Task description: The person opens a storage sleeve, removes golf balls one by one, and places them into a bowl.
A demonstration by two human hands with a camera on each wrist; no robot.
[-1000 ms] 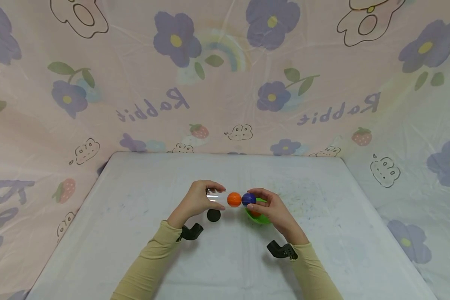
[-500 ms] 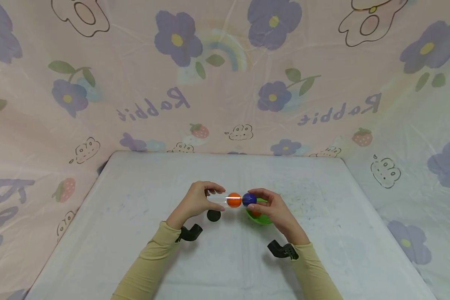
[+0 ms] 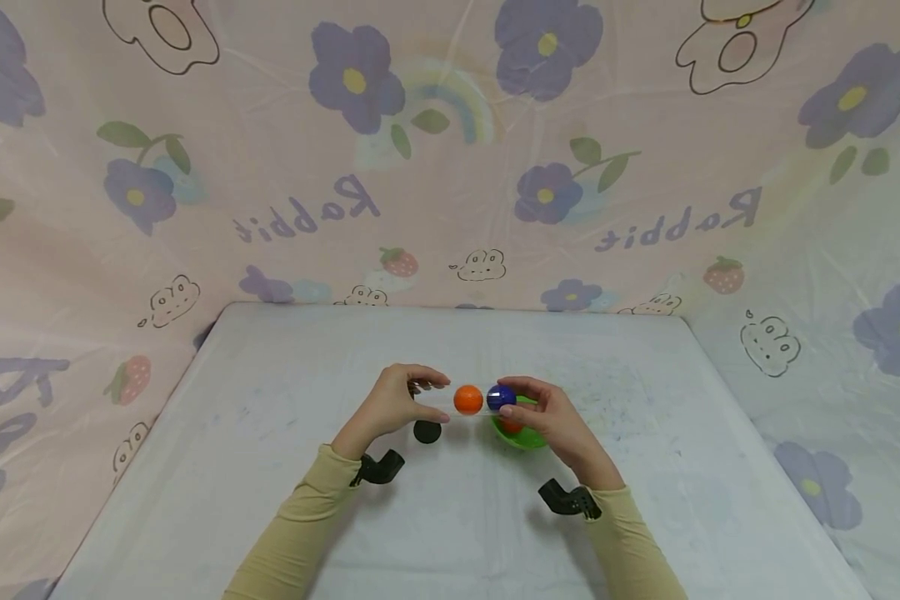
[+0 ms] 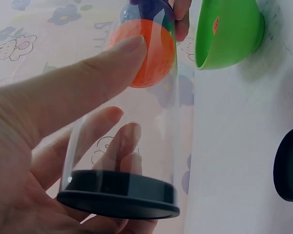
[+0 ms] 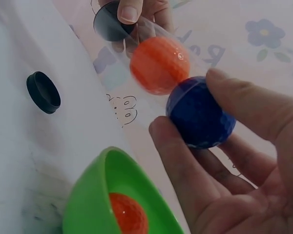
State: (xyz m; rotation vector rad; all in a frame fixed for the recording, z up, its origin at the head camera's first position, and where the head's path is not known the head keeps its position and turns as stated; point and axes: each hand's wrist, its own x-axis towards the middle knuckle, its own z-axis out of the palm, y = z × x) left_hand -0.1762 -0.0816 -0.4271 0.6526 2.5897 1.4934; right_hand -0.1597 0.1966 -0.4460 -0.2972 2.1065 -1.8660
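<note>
My left hand (image 3: 395, 401) grips a clear tube (image 4: 156, 131) held sideways above the table, its near end closed by a black cap (image 4: 118, 195). Inside the tube is an orange ball (image 3: 468, 400), past the left fingertips. My right hand (image 3: 547, 417) pinches a blue golf ball (image 5: 200, 113) between thumb and fingers at the tube's other end. In the right wrist view the tube's rim crosses the blue ball, which sits right beside the orange one. Below the right hand, a green bowl (image 5: 83, 195) holds another orange golf ball (image 5: 129, 213).
A loose black cap (image 3: 427, 431) lies on the white-covered table (image 3: 307, 350) just below the left hand. Behind and at the sides hangs a printed cloth (image 3: 450, 192) with flowers and rabbits. Each wrist carries a black camera mount (image 3: 382, 467).
My right hand and the blue golf ball have shifted very slightly right, widening the gap to the orange ball. The left hand and tube are almost still.
</note>
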